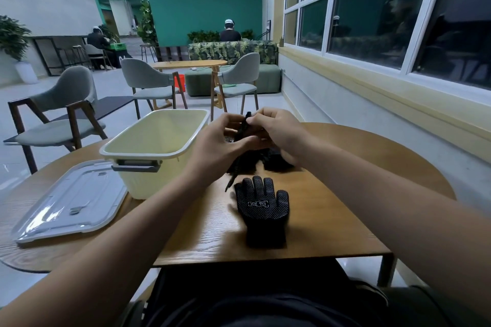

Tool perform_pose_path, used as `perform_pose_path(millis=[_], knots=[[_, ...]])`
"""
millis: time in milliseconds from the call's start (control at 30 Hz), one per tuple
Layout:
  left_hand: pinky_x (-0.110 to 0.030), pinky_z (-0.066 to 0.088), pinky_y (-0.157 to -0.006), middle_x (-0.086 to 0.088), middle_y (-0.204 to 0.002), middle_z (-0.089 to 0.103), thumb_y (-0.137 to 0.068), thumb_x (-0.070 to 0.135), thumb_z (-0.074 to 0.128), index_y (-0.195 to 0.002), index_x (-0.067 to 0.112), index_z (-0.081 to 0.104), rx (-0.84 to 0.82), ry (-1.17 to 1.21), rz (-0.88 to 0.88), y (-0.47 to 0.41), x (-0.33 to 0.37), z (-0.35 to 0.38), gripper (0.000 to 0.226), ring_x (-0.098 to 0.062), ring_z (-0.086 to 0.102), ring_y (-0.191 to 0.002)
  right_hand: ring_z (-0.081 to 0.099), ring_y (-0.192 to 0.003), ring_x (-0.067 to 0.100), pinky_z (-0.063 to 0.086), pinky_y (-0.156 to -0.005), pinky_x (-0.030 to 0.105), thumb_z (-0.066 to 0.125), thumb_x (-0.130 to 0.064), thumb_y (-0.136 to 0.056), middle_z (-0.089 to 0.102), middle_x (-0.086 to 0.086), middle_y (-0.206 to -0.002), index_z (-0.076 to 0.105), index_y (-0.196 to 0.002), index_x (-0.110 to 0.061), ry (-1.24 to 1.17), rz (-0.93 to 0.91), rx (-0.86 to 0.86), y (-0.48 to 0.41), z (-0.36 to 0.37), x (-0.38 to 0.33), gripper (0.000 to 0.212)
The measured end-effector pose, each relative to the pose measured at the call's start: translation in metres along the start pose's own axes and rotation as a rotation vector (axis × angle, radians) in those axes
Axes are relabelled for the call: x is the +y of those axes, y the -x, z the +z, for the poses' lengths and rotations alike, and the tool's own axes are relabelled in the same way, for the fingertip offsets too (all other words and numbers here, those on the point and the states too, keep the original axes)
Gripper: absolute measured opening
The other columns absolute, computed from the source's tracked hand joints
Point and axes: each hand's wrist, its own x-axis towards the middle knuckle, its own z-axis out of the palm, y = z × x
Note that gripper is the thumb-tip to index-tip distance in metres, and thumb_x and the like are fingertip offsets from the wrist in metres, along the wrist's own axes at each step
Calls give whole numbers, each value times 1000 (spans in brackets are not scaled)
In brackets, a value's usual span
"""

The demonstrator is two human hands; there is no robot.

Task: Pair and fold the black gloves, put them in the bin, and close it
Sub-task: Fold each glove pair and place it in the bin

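**Step in hand: pairing, 1st glove.** Clock refs: centre = your hands, 12 = away from you.

1. Both hands worked close together above the table (332, 207). Your left hand (220, 146) had its fingers curled and the thumb pressed on the held glove (243, 127). Your right hand (276, 133) pinched the same glove's upper end betw. thumb and forefinger. The glove hung edge-on betw. the hands, w/ a thin part trailing toward 6 o'clock.
2. The flat glove (261, 207) lay at 6 o'clock, dotted side and logo up, fingers toward 12, cuff near the table edge. Neither hand touched it.
3. The glove heap (273, 160) sat at approx. 5 o'clock, partly hidden under your right wrist. Its count could not be told.
4. The bin (148, 183) stood at 9 o'clock, just beside your left hand and open. The part of its inside that showed was bare.
5. The lid (71, 202) lay flat on the table at 8 o'clock, next to the bin's near wall. Whether they touched could not be told.

**Status (judged):** no pair was folded, nothing was binned and the bin was not closed, so the task was at an early stage.

**Next move (judged):** straighten the held glove and lay it on the flat glove w/ fingers and cuffs aligned, then fold. This calls for a two-hand grip until the glove lies flat, and a check that it matches the flat glove as its opposite hand.
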Motion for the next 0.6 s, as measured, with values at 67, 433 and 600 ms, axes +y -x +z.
perform_pose_path(millis=[67, 433, 600], knots=[[-26, 60, -85, 14, -100, 77, -91, 30, 82, -115, 24, 75, 63, -23, 23, -3, -3, -1, 26, 2, 70, -94, 75, -83, 23, 59, -65, 31, 63, -19, -104, 75, 11, -88, 68, -98, -8, -78, 36, -69, 3, 2, 3, 13], [-20, 53, -84, 11, -98, 76, -94, 16, 75, -104, 22, 80, 113, -114, 178, -16, 8, -1, 13, -4, 69, -92, 70, -118, 42, 58, -94, 44, 20, -83, -99, 72, 29, -122, 69, -123, 11, -155, 290, -299, 21, 2, 31, 108], [-17, 49, -85, 10, -100, 66, -92, 18, 79, -103, 28, 81, 85, -158, 287, -7, 18, 2, 15, -5, 64, -94, 64, -128, 45, 44, -115, 54, 14, -90, -94, 67, 30, -133, 64, -136, 4, -258, 395, -348, 15, 0, 47, 115]])
